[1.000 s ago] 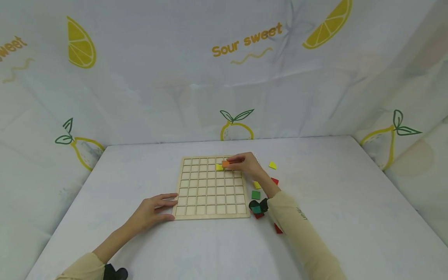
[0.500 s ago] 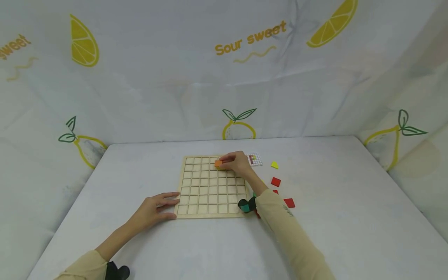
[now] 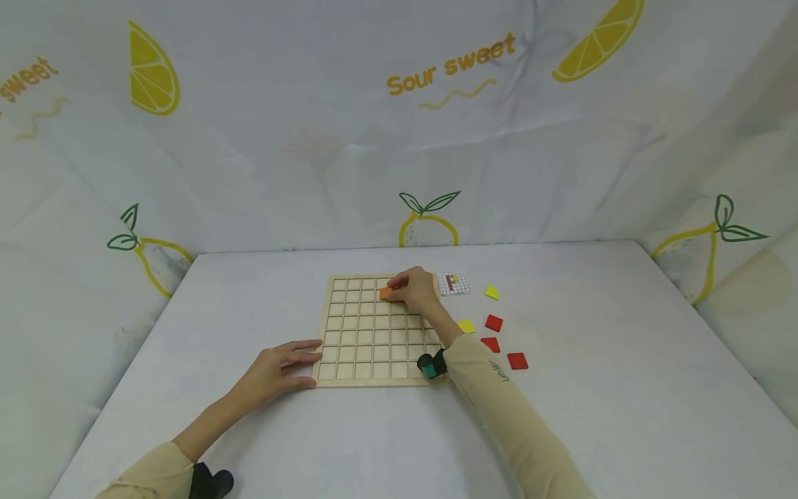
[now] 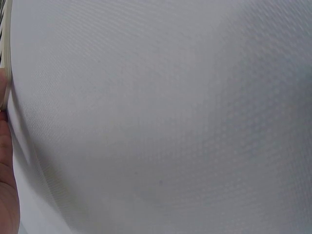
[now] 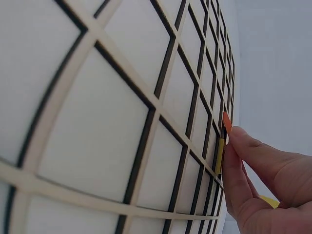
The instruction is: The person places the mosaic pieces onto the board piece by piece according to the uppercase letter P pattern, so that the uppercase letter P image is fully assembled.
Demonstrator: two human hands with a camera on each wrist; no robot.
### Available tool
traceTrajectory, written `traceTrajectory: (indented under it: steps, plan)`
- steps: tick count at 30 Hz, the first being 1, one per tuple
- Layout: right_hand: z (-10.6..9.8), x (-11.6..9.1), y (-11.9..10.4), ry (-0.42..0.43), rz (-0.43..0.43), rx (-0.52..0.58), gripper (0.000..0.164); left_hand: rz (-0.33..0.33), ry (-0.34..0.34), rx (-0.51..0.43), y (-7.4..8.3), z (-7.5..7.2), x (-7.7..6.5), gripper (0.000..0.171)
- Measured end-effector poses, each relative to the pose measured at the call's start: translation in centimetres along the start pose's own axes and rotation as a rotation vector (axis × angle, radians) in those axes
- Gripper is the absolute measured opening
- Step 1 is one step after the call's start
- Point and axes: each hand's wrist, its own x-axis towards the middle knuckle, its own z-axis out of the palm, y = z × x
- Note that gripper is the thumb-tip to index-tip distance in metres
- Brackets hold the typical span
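Right hand (image 3: 416,291) pinched an orange square tile (image 3: 384,294) at the far rows of a pale wooden grid board (image 3: 364,353); left hand (image 3: 269,374), fingers extended, touched its left edge. Tile looked light, rigid, best held by edges; seating unclear.

The grid board (image 3: 381,337) is viewed forward and downward from its near side by the head camera; its cells (image 5: 92,122) are shared, very closely, by the right wrist view, its left edge (image 4: 7,44) by the left.

left fingers (image 3: 302,345) spread | right fingers (image 3: 400,278) pinching | right arm (image 3: 505,405) extended
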Motion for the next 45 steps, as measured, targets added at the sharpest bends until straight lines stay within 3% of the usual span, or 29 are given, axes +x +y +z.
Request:
traceTrajectory:
  steps: [13,26,29,37,40,45]
  plan:
    - [-0.1,-0.1,-0.4,0.012,-0.006,-0.005,0.019,-0.015,-0.003,-0.029,-0.1,0.0,0.0,0.046]
    - [-0.7,-0.5,-1.0,-0.036,-0.010,0.077,0.020,0.003,-0.004,0.012,-0.3,0.1,0.0,0.046]
    - [-1.6,-0.8,-0.8,-0.043,-0.008,0.113,0.022,-0.001,-0.008,0.025,-0.3,0.0,0.0,0.047]
    - [-5.4,-2.9,0.7,-0.147,0.023,0.381,0.034,0.000,0.009,0.065,-0.4,0.0,-0.2,0.047]
    - [-6.9,-3.8,1.5,-0.150,0.063,0.408,0.037,-0.003,0.010,0.057,-0.6,0.1,-0.2,0.048]
    - [-9.4,-5.8,2.8,-0.138,0.096,0.359,0.039,-0.011,0.005,0.039,-0.5,0.2,-0.1,0.049]
